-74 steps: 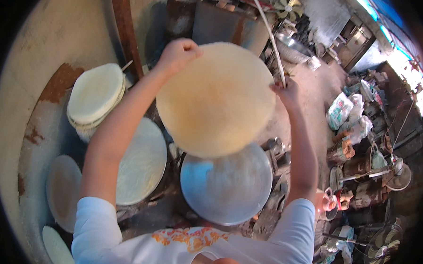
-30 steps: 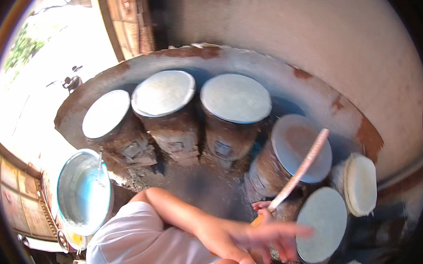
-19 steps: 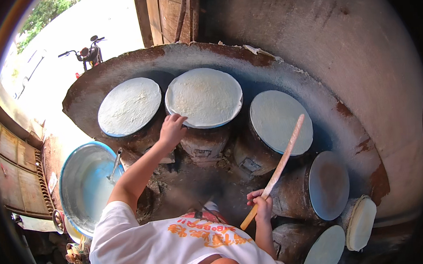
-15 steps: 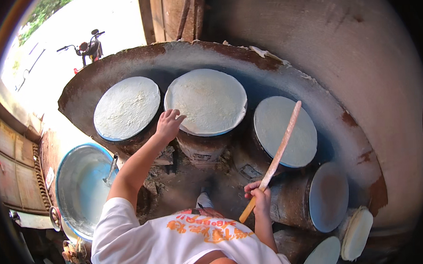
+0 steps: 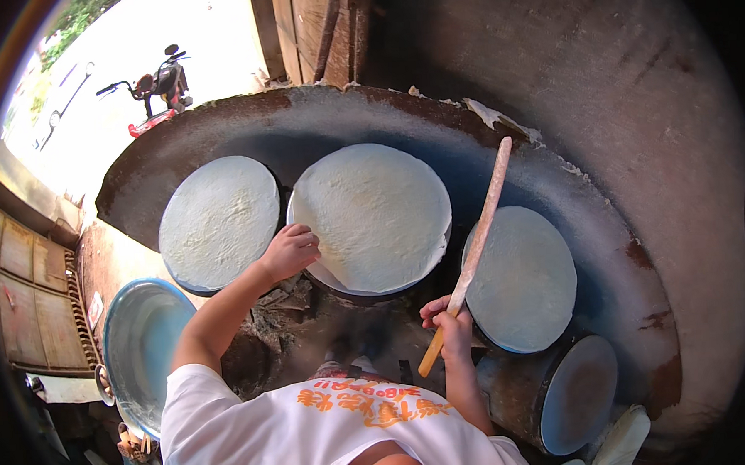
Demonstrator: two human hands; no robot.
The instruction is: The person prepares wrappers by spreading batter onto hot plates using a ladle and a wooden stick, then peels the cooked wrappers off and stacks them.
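My left hand (image 5: 293, 249) is closed at the near left rim of the middle griddle, its fingertips pinching the edge of a thin, pale round flatbread (image 5: 380, 207). That edge looks slightly raised from the griddle, with a crease running beside my fingers. In my right hand (image 5: 453, 327) is a long flat wooden stick (image 5: 482, 232), gripped near its yellowish lower end and tilted up to the right. Its floury blade passes in front of the right griddle, which bears another pale round sheet (image 5: 528, 284). On the left griddle lies a third flatbread (image 5: 220, 222) with a bumpy surface.
A curved, rust-edged metal screen (image 5: 334, 109) stands behind the griddles. At the lower right is a bare drum-shaped griddle (image 5: 577, 396). A large blue-rimmed basin (image 5: 149, 342) sits to my left. Outside the doorway stands a scooter (image 5: 162, 85).
My left fingers have closed from a loose, spread pose onto the middle flatbread's edge. My view has shifted, with the griddles now lower in it. The right hand still holds the stick.
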